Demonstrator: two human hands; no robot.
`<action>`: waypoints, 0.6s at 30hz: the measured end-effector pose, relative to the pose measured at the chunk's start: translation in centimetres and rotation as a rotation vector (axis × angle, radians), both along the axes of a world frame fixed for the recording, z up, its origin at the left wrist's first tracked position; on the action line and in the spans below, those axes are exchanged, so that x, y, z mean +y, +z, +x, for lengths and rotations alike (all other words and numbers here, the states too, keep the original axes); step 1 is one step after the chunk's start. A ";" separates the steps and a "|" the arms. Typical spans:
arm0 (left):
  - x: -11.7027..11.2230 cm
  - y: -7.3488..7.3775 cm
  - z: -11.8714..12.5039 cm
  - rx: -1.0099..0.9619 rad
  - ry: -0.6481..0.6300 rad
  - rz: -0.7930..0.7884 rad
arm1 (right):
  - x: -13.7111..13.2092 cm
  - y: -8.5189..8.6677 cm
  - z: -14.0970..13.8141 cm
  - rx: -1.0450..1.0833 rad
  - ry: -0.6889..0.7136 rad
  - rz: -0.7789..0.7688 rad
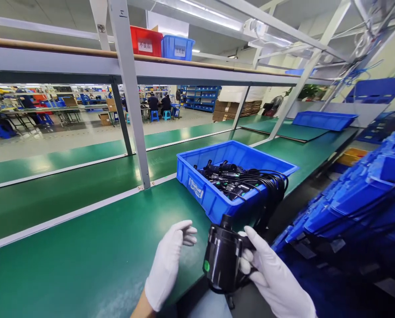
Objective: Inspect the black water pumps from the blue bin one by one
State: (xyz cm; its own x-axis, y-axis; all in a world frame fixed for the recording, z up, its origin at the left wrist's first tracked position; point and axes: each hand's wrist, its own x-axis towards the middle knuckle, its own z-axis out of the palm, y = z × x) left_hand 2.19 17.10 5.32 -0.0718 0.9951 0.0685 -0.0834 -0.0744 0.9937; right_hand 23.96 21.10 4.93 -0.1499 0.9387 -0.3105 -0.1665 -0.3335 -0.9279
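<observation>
My right hand (267, 269), in a white glove, grips a black cylindrical pump (222, 258) by its right side. A short spout rises from the pump's top, and a round green sticker marks its lower left. Left of the pump, my gloved left hand (171, 256) hovers near the green table (118, 247) with fingers curved and apart, holding nothing. Just beyond both hands stands a blue plastic bin (204, 201) with several black pumps (229, 176) in it. Their black cables (273, 185) hang over the bin's right edge.
Stacked blue bins (346, 198) crowd the right side. A grey metal post (131, 97) rises from the table and supports a shelf with a red bin (146, 42) and a blue bin (177, 47). Another blue tray (325, 120) sits farther down. People sit in the background.
</observation>
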 end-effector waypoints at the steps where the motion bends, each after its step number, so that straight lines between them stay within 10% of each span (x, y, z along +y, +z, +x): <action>1: -0.2 0.0 0.5 0.036 0.025 -0.045 | 0.2 0.4 -0.2 -0.063 0.036 -0.010; 5: -0.9 -0.6 3.7 -0.112 0.028 -0.124 | -0.3 2.9 -1.4 -0.287 0.235 0.344; 12: 0.5 -1.8 4.0 -1.298 -0.565 -0.141 | -2.0 6.0 0.0 -0.387 0.308 0.583; 18: 0.3 1.5 4.7 -0.933 -0.435 0.073 | -2.8 5.7 -2.5 -0.677 0.401 0.412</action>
